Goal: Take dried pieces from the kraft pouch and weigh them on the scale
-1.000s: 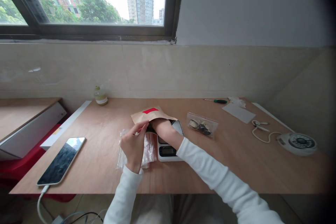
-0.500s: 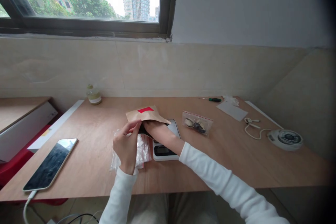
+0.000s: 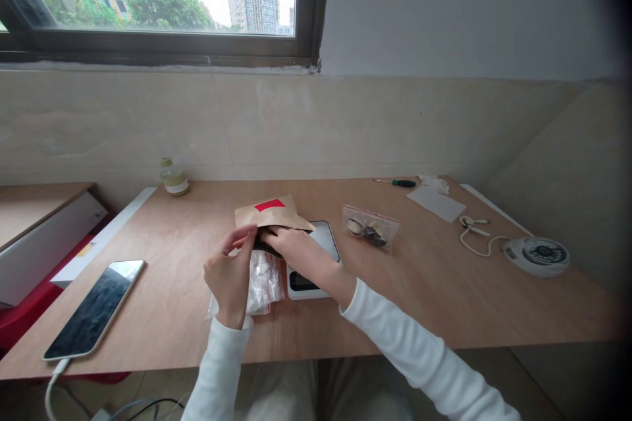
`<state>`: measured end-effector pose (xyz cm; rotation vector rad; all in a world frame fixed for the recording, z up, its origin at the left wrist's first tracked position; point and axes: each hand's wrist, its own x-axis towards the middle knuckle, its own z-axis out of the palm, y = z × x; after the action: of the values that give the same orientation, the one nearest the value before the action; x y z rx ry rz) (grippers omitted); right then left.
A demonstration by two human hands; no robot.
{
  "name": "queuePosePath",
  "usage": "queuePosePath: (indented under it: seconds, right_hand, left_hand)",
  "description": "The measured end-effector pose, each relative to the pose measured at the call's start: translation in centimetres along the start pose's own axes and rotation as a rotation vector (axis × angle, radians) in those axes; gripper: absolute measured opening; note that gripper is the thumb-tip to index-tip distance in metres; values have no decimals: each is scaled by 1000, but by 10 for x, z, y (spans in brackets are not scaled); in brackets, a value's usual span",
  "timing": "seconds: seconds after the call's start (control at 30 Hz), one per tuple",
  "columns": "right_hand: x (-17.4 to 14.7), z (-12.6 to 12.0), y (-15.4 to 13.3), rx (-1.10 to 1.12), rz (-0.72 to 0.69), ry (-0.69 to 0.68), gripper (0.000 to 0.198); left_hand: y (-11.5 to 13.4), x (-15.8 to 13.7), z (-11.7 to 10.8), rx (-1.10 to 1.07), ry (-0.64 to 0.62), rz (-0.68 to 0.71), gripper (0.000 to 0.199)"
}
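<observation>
A brown kraft paper bag (image 3: pixel 270 212) with a red label is held up over the middle of the table, its dark mouth facing me. My left hand (image 3: pixel 230 271) pinches the edge of that mouth between thumb and fingers. Into the opening reaches my right hand (image 3: pixel 307 252), its fingertips hidden inside, so what they grasp does not show. Beneath the hands lie clear zip bags (image 3: pixel 265 283) in a heap. A white digital scale (image 3: pixel 323 243) sits partly under my right hand and the bag.
To the right of the scale lies a zip bag of dark and pale pieces (image 3: pixel 370 229). A phone (image 3: pixel 96 309) on a cable is at left, a small bottle (image 3: pixel 174 177) behind it. Further right are a screwdriver (image 3: pixel 402 183), white paper (image 3: pixel 437 203) and a dome camera (image 3: pixel 537 256).
My right hand has drawn back partway out of the paper bag, showing more of its back and knuckles. My left hand keeps its pinch; the bag has shifted slightly left.
</observation>
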<state>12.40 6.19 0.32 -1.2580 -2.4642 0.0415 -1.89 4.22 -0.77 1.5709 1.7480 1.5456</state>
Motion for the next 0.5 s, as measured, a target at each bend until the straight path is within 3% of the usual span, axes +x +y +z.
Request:
queuePosePath:
  seconds: [0.13, 0.27, 0.37, 0.5]
  right_hand:
    - [-13, -15, 1, 87, -63, 22, 41]
    - [-31, -24, 2, 338, -53, 175, 36]
    - [-52, -24, 5, 513, 55, 359, 27]
    - [-81, -4, 22, 527, 322, 627, 25]
  left_hand:
    - [0, 4, -2, -36, -22, 43, 22]
    - [3, 7, -2, -60, -27, 82, 21]
    - [2, 10, -3, -65, -26, 85, 21]
    - [0, 13, -4, -75, -11, 78, 19]
